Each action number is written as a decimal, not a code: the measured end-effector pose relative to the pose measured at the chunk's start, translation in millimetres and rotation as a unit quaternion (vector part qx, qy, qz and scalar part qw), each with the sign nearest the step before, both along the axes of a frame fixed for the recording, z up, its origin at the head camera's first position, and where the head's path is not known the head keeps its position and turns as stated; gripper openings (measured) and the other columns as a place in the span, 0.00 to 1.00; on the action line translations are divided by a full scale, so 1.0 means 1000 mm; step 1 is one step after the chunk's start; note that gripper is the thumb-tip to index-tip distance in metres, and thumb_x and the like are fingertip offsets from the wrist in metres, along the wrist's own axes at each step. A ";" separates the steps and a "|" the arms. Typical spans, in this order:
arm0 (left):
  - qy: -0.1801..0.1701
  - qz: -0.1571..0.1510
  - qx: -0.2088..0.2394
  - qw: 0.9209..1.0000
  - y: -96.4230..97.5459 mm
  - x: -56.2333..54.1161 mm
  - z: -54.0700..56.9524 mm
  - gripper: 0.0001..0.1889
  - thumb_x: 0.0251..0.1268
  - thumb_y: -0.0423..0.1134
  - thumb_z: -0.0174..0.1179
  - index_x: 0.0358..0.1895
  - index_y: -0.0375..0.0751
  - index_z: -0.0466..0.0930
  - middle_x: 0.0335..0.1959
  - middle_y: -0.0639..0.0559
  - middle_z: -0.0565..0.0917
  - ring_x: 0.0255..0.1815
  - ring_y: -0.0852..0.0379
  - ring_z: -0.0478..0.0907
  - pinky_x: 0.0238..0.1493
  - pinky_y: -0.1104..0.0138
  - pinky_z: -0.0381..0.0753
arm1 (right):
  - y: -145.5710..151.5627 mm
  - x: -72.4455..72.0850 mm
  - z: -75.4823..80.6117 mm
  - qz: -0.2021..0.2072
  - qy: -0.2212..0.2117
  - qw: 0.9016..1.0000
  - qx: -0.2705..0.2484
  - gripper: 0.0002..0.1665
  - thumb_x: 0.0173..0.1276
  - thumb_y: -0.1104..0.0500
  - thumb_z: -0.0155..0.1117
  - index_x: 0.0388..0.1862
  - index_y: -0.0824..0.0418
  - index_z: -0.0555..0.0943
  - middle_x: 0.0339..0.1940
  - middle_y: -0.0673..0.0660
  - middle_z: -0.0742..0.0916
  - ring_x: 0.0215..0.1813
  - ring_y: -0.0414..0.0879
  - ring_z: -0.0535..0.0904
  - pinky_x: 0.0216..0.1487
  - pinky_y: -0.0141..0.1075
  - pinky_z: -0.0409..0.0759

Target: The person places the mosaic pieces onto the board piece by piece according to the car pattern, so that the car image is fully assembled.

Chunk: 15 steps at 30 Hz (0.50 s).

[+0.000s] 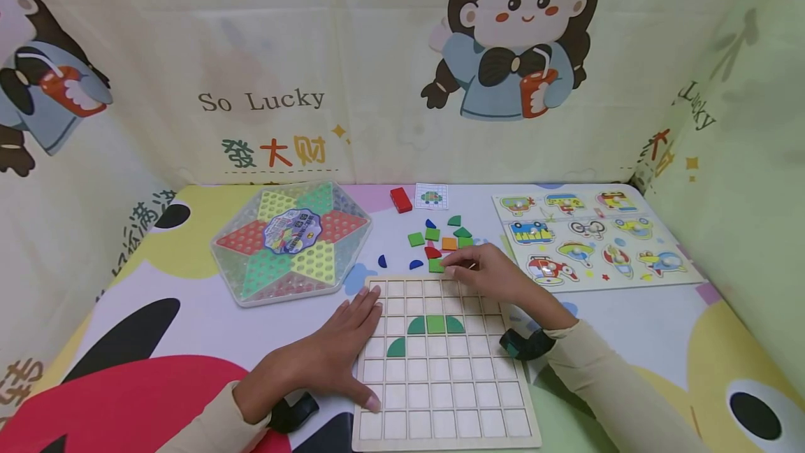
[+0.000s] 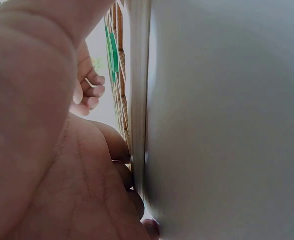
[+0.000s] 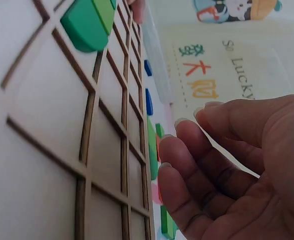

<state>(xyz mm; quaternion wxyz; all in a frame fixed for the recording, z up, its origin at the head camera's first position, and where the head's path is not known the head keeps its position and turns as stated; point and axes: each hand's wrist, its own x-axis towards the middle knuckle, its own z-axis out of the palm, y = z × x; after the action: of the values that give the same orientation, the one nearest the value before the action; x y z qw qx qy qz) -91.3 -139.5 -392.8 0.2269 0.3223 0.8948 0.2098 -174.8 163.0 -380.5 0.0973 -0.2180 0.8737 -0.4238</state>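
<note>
A wooden grid board (image 1: 448, 432) lies in front of me. My left hand (image 1: 333, 349) rests along its left side, fingers stretched toward the top corner and thumb on the lower edge. Placed in the cells are a light green square (image 1: 435, 325) between two dark green quarter-circles, and another dark green quarter-circle (image 1: 396, 347) lower left. Beyond the top edge, my right hand (image 1: 487, 272) has its fingertips right at a loose light green square (image 1: 435, 265). In the right wrist view its fingers (image 3: 179, 155) are loosely bent with nothing between them.
Several loose green, blue, red and orange pieces (image 1: 449, 243) lie behind the board, near a red block (image 1: 400, 200) and a small pattern card (image 1: 431, 196). A hexagonal checkers box (image 1: 223, 257) stands left, a vehicle puzzle board (image 1: 597, 278) right. A printed curtain (image 1: 371, 89) hangs behind.
</note>
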 end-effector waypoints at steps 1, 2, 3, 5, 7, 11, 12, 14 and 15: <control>-0.001 0.000 0.001 1.000 0.000 0.000 0.000 0.67 0.40 0.71 0.68 0.78 0.37 0.43 0.80 0.48 0.33 0.77 0.50 0.24 0.72 0.46 0.33 | 0.001 -0.001 0.000 -0.010 0.002 1.000 0.004 0.10 0.70 0.62 0.63 0.47 0.62 0.86 0.42 0.53 0.87 0.38 0.47 0.78 0.37 0.35 0.78; -0.002 0.000 0.003 1.000 -0.001 0.000 0.000 0.67 0.40 0.71 0.68 0.78 0.37 0.43 0.80 0.48 0.33 0.77 0.50 0.24 0.72 0.46 0.33 | 0.002 -0.003 -0.001 -0.020 0.003 1.000 0.009 0.11 0.70 0.62 0.63 0.47 0.62 0.87 0.43 0.53 0.87 0.39 0.47 0.78 0.39 0.35 0.79; -0.002 -0.001 0.003 1.000 -0.001 0.000 0.000 0.67 0.41 0.71 0.68 0.78 0.37 0.43 0.80 0.48 0.32 0.77 0.50 0.24 0.73 0.47 0.33 | 0.003 -0.004 -0.001 -0.032 0.000 0.999 0.012 0.11 0.70 0.62 0.63 0.47 0.62 0.87 0.44 0.53 0.87 0.40 0.47 0.78 0.40 0.36 0.79; -0.003 -0.001 0.005 1.000 -0.002 0.000 0.000 0.67 0.41 0.71 0.68 0.78 0.37 0.42 0.80 0.49 0.32 0.77 0.50 0.24 0.73 0.47 0.32 | 0.006 -0.008 -0.002 -0.051 -0.002 0.999 0.016 0.10 0.70 0.62 0.63 0.47 0.62 0.87 0.45 0.54 0.86 0.42 0.48 0.78 0.42 0.37 0.78; -0.002 -0.002 0.006 1.000 -0.002 0.000 -0.001 0.67 0.41 0.72 0.68 0.78 0.37 0.42 0.80 0.49 0.32 0.77 0.50 0.24 0.73 0.47 0.33 | 0.008 -0.012 -0.003 -0.071 -0.008 0.997 0.017 0.10 0.70 0.61 0.64 0.47 0.61 0.87 0.45 0.54 0.86 0.43 0.48 0.78 0.43 0.37 0.77; 0.004 -0.003 0.004 1.000 -0.001 0.000 0.000 0.67 0.41 0.71 0.68 0.78 0.37 0.42 0.80 0.48 0.32 0.77 0.49 0.24 0.73 0.47 0.33 | 0.015 -0.021 -0.004 -0.097 0.000 0.995 0.012 0.10 0.70 0.64 0.62 0.47 0.63 0.86 0.47 0.57 0.86 0.44 0.49 0.79 0.43 0.39 0.77; 0.006 -0.004 0.002 1.000 -0.001 0.000 0.000 0.67 0.41 0.71 0.68 0.78 0.37 0.42 0.80 0.48 0.32 0.77 0.49 0.24 0.73 0.47 0.33 | 0.017 -0.022 -0.003 -0.104 0.000 0.995 0.009 0.11 0.70 0.65 0.62 0.48 0.63 0.85 0.48 0.58 0.86 0.45 0.49 0.79 0.44 0.39 0.77; 0.006 -0.003 0.000 1.000 -0.001 0.000 0.001 0.67 0.40 0.71 0.68 0.78 0.37 0.42 0.80 0.48 0.32 0.77 0.49 0.24 0.73 0.47 0.33 | 0.021 -0.025 -0.003 -0.116 0.004 0.993 0.004 0.12 0.70 0.66 0.61 0.50 0.64 0.84 0.49 0.59 0.86 0.46 0.50 0.80 0.44 0.39 0.78; 0.006 -0.003 -0.001 1.000 -0.001 0.000 0.001 0.67 0.40 0.71 0.68 0.78 0.37 0.42 0.80 0.48 0.32 0.77 0.49 0.24 0.73 0.47 0.33 | 0.023 -0.027 -0.004 -0.119 0.006 0.993 0.001 0.12 0.70 0.66 0.60 0.50 0.65 0.84 0.49 0.59 0.86 0.46 0.51 0.80 0.43 0.39 0.78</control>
<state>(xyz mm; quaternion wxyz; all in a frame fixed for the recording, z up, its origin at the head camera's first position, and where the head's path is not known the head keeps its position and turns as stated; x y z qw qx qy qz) -91.2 -140.7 -391.5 0.2228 0.3257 0.8954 0.2065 -201.7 186.4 -384.0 0.0410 -0.1149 0.8945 -0.4301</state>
